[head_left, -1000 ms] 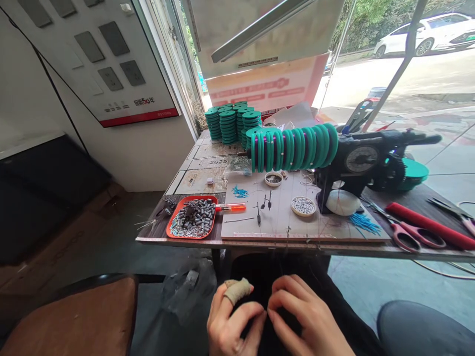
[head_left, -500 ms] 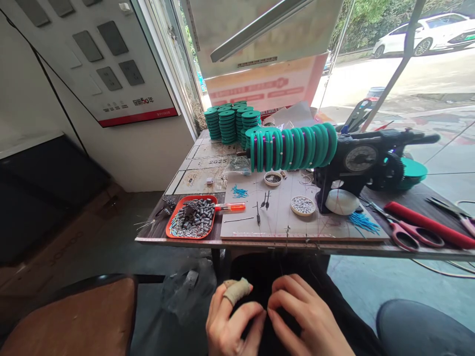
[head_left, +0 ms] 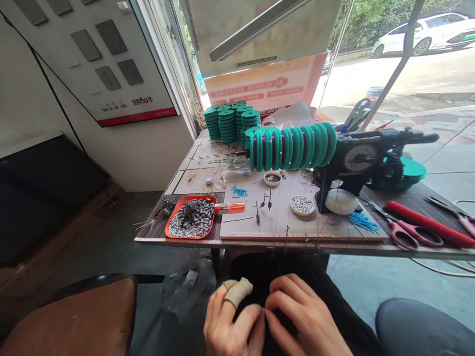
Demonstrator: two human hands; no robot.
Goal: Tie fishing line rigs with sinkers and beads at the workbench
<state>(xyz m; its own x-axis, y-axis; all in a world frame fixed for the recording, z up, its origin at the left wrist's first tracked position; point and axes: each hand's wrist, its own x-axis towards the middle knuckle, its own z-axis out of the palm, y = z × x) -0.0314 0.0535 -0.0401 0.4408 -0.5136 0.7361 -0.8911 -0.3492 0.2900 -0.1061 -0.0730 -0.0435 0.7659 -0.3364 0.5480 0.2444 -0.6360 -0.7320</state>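
My left hand [head_left: 233,319], with tan wraps on its fingers, is over my lap, thumb and forefinger pinched together. Close beside it my right hand [head_left: 300,314] pinches too, its fingertips nearly touching the left thumb. Whatever lies between the fingertips is too fine to make out. Just beyond the hands is the table's front edge, with a pale board [head_left: 241,230] on top. Dark weights [head_left: 258,216] on thin lines lie on that board. Above it, a row of green spools [head_left: 293,147] sits on the shaft of a black winding machine [head_left: 359,158].
On the left stands an orange tray [head_left: 191,217] of metal sinkers, beside an orange-handled tool [head_left: 230,206]. The board carries a dish of pale beads [head_left: 302,205] and blue strips [head_left: 239,191]. Scissors [head_left: 413,232] lie right. Stacked green spools [head_left: 227,126] stand behind; a brown stool [head_left: 74,316] is at left.
Both hands have shifted very slightly left and stay pinched close together. One dark weight on the board has moved a little to the right.
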